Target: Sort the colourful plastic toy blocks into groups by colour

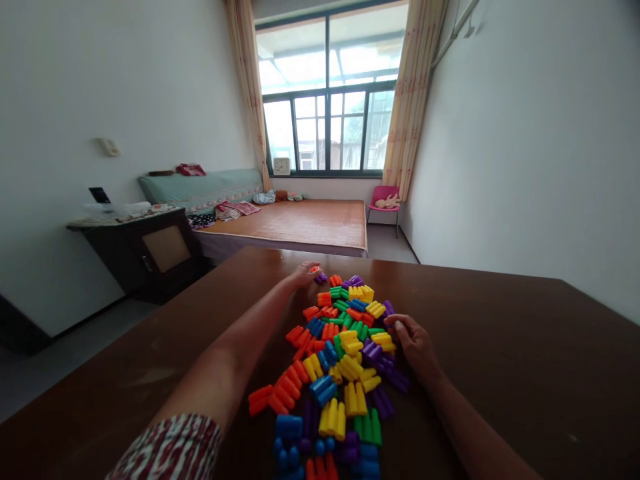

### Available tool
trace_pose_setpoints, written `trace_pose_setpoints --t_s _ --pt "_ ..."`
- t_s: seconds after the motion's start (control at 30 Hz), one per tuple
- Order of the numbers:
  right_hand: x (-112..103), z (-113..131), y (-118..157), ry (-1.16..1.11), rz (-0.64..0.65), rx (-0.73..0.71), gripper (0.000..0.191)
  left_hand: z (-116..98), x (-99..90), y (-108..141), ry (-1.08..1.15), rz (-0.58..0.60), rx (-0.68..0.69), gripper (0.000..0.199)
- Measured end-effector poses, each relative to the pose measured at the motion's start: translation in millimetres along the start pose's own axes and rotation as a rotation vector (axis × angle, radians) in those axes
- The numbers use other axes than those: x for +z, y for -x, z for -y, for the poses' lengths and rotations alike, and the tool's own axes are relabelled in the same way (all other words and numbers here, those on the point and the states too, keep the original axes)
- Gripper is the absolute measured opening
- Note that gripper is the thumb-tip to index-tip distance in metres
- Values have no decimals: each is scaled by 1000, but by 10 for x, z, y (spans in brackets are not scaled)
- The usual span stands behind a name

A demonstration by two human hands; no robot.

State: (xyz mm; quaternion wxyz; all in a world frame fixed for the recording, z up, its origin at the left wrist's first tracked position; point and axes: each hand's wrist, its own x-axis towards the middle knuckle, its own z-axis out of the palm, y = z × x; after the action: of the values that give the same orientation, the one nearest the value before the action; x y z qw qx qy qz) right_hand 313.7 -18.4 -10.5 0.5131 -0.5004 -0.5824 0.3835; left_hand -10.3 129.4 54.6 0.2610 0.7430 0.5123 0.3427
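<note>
Many plastic toy pieces in red-orange, yellow, blue, green and purple lie in a long heap on the brown table. My left hand reaches to the far end of the heap, its fingers closed round an orange piece, with a purple piece just beside it. At the heap's right side, my right hand has its fingers bent together at a purple piece. Nearer to me lie a yellow piece, a green piece and a blue piece.
Beyond the table stands a bed with clothes on it. A dark cabinet is at the left, a pink chair at the back right. A window with curtains fills the far wall.
</note>
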Motion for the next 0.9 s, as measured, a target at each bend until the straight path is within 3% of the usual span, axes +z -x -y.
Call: trace_pose_setpoints --t_s 0.17,0.37,0.47,0.6,0.77,0.9 --pt "8 -18 -15 29 -1 15 37 155 182 -266 -194 18 -37 32" --pt "7 22 -11 93 21 -16 34 11 406 -91 -258 96 53 22" --pt "-1 52 -7 135 30 -38 32 -179 433 174 -192 140 114 27" --pt "-8 36 -18 135 42 -66 30 -444 329 626 -133 246 283 36" --pt "-17 9 -26 129 9 -125 31 -733 149 1330 -357 187 460 56" --pt "-33 49 -7 203 -102 -184 33 -1094 153 2042 -473 170 553 44"
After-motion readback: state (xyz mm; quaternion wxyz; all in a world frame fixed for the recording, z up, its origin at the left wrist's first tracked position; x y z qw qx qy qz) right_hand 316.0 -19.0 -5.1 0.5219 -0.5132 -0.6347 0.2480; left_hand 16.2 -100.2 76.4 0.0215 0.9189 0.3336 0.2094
